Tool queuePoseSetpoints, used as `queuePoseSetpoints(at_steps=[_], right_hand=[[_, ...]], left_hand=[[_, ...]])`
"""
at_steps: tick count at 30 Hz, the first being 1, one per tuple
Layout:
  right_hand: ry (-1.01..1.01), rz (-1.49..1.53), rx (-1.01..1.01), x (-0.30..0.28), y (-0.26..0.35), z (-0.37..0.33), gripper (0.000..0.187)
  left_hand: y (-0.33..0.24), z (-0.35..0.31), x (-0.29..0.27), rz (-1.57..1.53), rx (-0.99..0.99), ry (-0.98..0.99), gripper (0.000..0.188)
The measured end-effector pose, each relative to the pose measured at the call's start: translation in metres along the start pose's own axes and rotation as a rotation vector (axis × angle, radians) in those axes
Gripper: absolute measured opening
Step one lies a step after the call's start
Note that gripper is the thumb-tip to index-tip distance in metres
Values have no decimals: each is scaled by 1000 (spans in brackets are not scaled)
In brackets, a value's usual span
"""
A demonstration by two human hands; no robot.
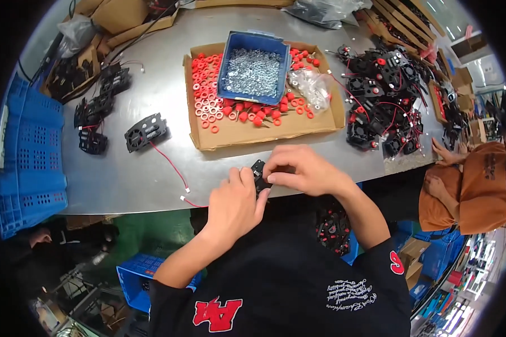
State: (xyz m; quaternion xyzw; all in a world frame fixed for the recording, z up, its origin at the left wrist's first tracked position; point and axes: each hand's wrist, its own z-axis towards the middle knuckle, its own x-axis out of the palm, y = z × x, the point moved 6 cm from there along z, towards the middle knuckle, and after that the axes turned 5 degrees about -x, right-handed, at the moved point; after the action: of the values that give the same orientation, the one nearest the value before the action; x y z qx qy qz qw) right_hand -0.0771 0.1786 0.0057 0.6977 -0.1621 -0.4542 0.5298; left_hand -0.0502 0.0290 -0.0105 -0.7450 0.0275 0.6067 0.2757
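Note:
At the table's near edge, my left hand (233, 202) grips a small black plastic fan unit (258, 168), partly covered by my fingers. A thin red wire with a white plug trails out to the left of that hand. My right hand (303, 168) is closed in a pinch against the unit's right side; whatever sits between those fingertips is hidden. Just beyond, a shallow cardboard tray (253, 139) carries red rings (205, 67), red knobs with metal stems (244, 115) and a clear plastic bag (315, 92). Small metal nuts fill a blue bin (225, 67) standing in the tray.
Left of the tray lies a single fan unit (146, 133) with its red wire, and more black units (98, 106) behind it. Many units are heaped (385, 95) on the right. A blue crate (34, 163) borders the left side. A person in an orange garment (483, 185) works at far right.

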Motion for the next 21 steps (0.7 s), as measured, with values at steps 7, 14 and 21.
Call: queuePoseSetpoints(at_steps=[7,14,21], right_hand=[[-294,-591,-279,28,31,-27,22],[-278,-303,-57,19,23,-17,18],[-258,0,343,12,15,-10,12]], left_hand=[[0,0,-2,-37,-2,-10,42],[2,-1,-1,-68,2,-25,42],[1,0,-1,-56,-4,-2,43]])
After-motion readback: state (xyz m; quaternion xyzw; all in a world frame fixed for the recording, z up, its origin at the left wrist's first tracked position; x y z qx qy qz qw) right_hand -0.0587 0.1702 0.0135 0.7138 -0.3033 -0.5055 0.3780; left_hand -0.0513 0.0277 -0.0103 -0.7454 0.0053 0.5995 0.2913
